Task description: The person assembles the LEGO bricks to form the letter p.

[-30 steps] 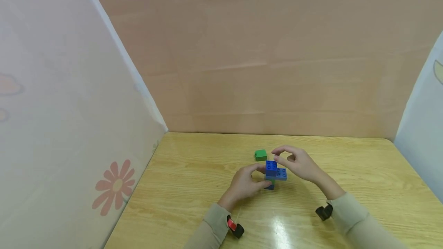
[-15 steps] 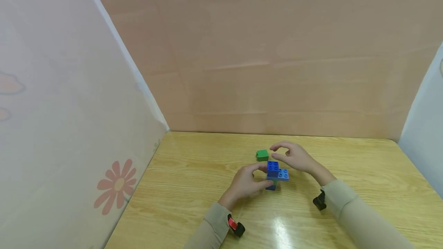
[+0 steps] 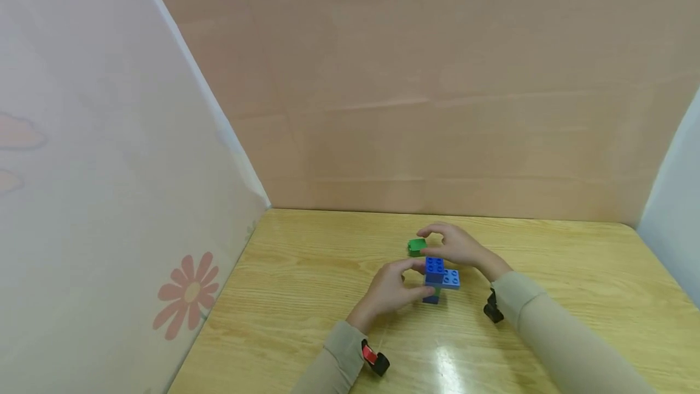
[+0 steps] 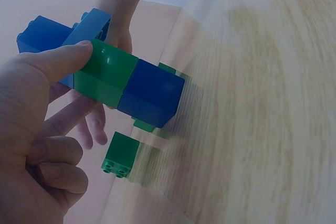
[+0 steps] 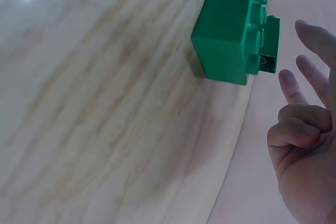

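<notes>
My left hand [image 3: 385,289] pinches an upright stack of toy building bricks [image 3: 434,269] between thumb and fingers. In the left wrist view the thumb presses the green brick [image 4: 107,69] of that stack, beside a dark blue brick [image 4: 152,92]. A light blue brick [image 3: 451,278] juts out to the right below the dark blue top. Behind the stack lies a loose green brick [image 3: 417,247]. My right hand [image 3: 460,246] reaches over it, thumb and forefinger parted around it in the head view. The right wrist view shows the right fingers [image 5: 315,80] holding nothing.
A larger green brick [image 5: 226,30] with studs is close to the right wrist camera. The wooden table [image 3: 306,297] ends at a beige back wall [image 3: 350,138]. A pale side panel [image 3: 109,169] stands to the left.
My right hand has moved left and away from the stack's top, to the loose green brick. The left hand keeps its hold on the stack, and the head view has shifted slightly.
</notes>
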`<state>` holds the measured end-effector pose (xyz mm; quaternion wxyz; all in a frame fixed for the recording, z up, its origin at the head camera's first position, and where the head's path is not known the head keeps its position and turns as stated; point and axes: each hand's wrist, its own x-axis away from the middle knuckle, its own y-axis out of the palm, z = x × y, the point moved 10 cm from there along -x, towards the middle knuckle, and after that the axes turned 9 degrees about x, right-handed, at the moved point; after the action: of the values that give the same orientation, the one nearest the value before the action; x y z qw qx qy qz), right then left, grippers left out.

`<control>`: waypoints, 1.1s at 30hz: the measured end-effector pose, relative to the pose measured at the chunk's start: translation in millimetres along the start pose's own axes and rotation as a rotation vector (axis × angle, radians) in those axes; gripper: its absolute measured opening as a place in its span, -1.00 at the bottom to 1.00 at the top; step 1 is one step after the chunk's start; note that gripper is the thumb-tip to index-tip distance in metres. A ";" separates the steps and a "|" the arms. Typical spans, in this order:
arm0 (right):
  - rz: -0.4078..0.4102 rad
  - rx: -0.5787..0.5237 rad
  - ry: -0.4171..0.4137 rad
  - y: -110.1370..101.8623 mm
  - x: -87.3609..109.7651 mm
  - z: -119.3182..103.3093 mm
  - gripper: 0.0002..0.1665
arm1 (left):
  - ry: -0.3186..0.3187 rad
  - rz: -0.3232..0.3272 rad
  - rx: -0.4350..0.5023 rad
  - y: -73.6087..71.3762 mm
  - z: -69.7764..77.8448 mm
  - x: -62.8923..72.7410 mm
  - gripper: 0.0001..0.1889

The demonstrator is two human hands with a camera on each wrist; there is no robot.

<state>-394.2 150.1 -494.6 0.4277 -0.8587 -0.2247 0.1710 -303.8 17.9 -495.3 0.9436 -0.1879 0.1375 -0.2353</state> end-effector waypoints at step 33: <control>-0.098 0.070 0.068 14.3 -20.0 1.8 -0.55 | -0.008 -0.001 -0.039 -2.3 2.7 -0.5 -0.56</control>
<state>-408.4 132.9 -505.3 0.4729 -0.8364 -0.2457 0.1283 -304.2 17.0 -491.8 0.9403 -0.2071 0.1381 -0.2322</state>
